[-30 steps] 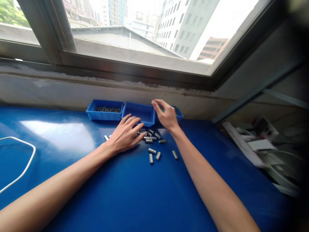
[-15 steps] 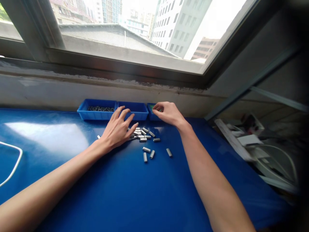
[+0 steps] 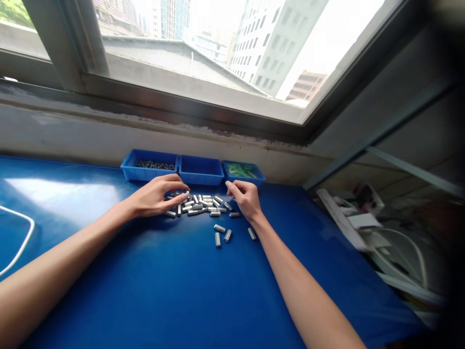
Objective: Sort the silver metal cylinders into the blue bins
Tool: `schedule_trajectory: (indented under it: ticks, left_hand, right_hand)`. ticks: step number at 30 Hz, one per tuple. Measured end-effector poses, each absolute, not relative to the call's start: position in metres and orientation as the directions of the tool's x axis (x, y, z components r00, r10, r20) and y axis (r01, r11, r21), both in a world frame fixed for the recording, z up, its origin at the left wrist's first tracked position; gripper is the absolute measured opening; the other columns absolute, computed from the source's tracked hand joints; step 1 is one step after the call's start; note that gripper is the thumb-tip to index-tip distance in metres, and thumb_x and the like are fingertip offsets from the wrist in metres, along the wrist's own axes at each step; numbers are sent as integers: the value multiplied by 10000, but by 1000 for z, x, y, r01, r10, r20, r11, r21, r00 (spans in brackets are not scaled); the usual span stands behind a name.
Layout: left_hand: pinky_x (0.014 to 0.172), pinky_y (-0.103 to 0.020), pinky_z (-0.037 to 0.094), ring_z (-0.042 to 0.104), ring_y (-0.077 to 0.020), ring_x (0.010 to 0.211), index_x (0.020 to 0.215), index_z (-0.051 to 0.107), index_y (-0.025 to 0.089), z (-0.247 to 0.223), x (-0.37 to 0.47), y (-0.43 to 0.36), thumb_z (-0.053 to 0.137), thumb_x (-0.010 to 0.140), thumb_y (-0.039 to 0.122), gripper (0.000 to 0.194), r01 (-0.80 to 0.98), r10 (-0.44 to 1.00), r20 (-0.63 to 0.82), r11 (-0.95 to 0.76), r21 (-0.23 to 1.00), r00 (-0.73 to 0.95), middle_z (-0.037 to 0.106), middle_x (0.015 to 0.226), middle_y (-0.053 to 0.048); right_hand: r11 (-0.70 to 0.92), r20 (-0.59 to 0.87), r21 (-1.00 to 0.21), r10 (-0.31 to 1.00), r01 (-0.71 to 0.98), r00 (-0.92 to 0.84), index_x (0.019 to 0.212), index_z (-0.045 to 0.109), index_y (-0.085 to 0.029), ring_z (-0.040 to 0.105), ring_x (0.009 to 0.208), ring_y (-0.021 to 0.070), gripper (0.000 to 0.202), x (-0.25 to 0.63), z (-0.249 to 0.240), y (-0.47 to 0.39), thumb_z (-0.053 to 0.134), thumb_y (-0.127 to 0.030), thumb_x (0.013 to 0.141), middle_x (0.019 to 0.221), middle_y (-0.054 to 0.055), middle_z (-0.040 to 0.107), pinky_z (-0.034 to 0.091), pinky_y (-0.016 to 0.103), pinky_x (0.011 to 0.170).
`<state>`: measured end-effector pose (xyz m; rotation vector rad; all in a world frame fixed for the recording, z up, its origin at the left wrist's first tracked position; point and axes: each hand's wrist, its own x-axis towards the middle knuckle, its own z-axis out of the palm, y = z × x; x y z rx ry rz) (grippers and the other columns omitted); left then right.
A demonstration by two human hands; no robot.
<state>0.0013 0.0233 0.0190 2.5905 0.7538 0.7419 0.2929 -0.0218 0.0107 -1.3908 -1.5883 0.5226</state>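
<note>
Many short silvery metal pieces, like hex standoffs (image 3: 215, 214), lie in a loose pile on the blue tabletop. My left hand (image 3: 160, 195) reaches over the pile's left side, its thumb held a little apart from the fingers and its fingertips close to the pieces. My right hand (image 3: 247, 196) hovers at the pile's right edge, in front of the right bin, with fingers curled and thumb against the index finger. Whatever may be in that pinch is too small to make out. The right blue bin (image 3: 257, 180) holds flat green items (image 3: 240, 169).
A left blue bin (image 3: 130, 172) with small dark parts and a middle blue bin (image 3: 201, 178) stand along the wall under the window. A white cable (image 3: 27, 242) curves over the table (image 3: 181, 291) at left. A shelf with clutter (image 3: 366, 213) stands at right.
My right hand has come back out of the right bin towards the pile, uncovering the green items. My left hand has shifted left and lowered, its spread fingers drawn closer together.
</note>
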Motion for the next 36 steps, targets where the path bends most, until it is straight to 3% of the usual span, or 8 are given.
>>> schedule_trajectory:
  ticks: [4,8,11,19,22,25,30,36]
  left_hand:
    - [968,-341,484,626,-223,1077,1245,691,192,13,2,20,458,1011,490,445,412,619,375,-762,499,690,651,1177,-101]
    - [999,-395,459,579,-246,1087,1252,686,179,6,15,16,371,1036,512,507,472,640,371,-757,451,673,630,1156,-109]
    - [975,-395,458,573,-238,1025,1148,724,177,1,25,14,320,1049,513,535,516,666,354,-739,432,657,626,1093,-101]
    - [930,-403,461,571,-248,967,1089,733,168,-3,53,2,419,1028,435,417,615,710,392,-704,356,585,634,1048,-106]
    - [916,-399,463,564,-255,966,1045,733,159,-4,64,0,448,1014,380,362,649,738,402,-671,359,542,647,1020,-110]
    - [904,-399,458,555,-251,937,1000,729,175,-7,75,1,429,1017,340,343,673,778,425,-620,404,462,660,993,-103]
    - [926,-392,446,580,-251,954,923,719,177,-7,88,4,414,1010,315,346,593,812,477,-576,563,336,689,946,-87]
    - [864,-305,469,644,-201,918,900,711,188,3,66,0,447,988,369,332,429,859,486,-505,748,164,712,955,-45]
  right_hand:
    - [50,270,-867,883,495,384,680,653,-214,607,702,207,400,299,4,-47,631,-570,863,702,25,666,433,301,639]
    - [-3,224,-885,873,465,433,842,697,-223,632,863,249,330,281,-1,-69,605,-537,881,894,52,728,443,324,719]
    - [-14,210,-922,821,387,531,782,685,-216,617,877,231,281,252,-2,-65,545,-431,895,854,26,715,422,318,763]
    - [285,312,-948,756,140,576,633,554,-207,558,706,163,345,204,-1,-17,471,-399,907,673,-8,587,436,291,720]
    - [252,351,-932,805,260,478,718,597,-210,603,822,193,329,210,8,-27,457,-415,932,779,18,655,461,317,811]
    - [140,401,-799,849,585,345,940,668,-235,574,1077,258,209,218,10,-58,536,-394,914,1046,56,693,416,410,997]
    - [71,415,-587,881,806,225,1273,589,-269,494,1265,297,329,209,-2,-96,503,-364,970,1368,110,545,380,494,1068]
    - [209,559,-187,826,960,-71,1203,627,-221,401,1340,321,281,206,-5,-67,460,-337,1009,1397,142,535,318,512,1087]
